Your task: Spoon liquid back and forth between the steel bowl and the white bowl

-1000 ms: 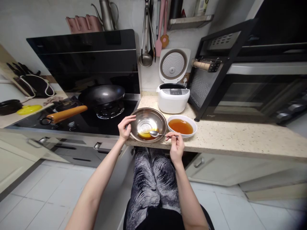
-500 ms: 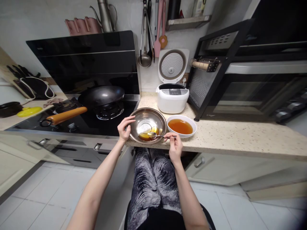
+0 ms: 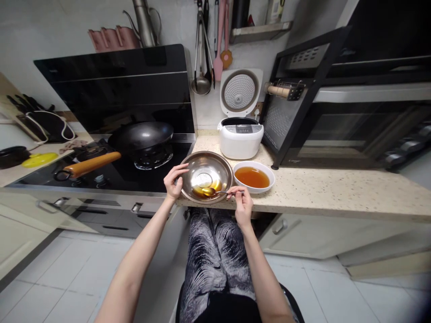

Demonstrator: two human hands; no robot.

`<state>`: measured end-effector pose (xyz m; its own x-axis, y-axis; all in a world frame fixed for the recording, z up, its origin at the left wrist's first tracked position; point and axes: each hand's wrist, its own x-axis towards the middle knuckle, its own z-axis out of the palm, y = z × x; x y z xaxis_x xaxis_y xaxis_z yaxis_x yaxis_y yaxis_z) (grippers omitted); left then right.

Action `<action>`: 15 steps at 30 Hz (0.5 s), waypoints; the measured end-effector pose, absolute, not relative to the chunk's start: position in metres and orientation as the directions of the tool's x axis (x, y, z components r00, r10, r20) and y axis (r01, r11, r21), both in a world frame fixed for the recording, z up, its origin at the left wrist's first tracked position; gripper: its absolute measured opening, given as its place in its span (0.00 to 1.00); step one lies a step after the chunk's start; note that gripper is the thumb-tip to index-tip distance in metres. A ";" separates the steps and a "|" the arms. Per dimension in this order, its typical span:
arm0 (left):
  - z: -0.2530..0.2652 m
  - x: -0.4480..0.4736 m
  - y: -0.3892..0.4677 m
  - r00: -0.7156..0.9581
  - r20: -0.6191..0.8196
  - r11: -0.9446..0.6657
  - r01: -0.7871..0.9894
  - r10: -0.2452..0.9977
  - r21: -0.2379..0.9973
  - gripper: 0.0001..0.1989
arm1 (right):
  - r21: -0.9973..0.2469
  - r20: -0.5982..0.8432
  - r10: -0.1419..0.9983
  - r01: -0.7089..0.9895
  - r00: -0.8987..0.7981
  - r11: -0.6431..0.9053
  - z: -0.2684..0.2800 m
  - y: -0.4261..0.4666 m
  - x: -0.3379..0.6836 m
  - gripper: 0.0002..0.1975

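Head: right hand [image 3: 243,205] pinches spoon [image 3: 210,191], likely scooping; half-open left hand [image 3: 173,183] rests against bowl [image 3: 217,165] by counter's [image 3: 323,190] front edge; next: level lift.

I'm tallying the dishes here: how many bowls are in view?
2: the steel bowl at the left hand, and the white bowl of amber liquid just right of it. Others could be hidden.

Grey-white wall [image 3: 63,27], pale tiled floor [image 3: 60,278]
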<state>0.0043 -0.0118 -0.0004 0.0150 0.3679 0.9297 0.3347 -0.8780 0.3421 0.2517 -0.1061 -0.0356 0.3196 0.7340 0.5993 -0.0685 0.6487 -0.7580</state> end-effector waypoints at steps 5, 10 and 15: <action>-0.001 0.004 -0.011 0.017 0.930 -0.879 0.333 0.366 0.340 0.18 | -0.764 0.575 0.748 -0.110 0.333 0.636 -0.036 -0.105 0.249 0.12; -0.001 0.004 -0.011 0.016 0.928 -0.880 0.325 0.372 0.347 0.17 | -0.771 0.555 0.750 -0.117 0.359 0.627 -0.036 -0.105 0.248 0.13; -0.001 0.004 -0.011 0.018 0.919 -0.870 0.331 0.393 0.365 0.19 | -0.767 0.563 0.739 -0.100 0.370 0.634 -0.033 -0.105 0.249 0.13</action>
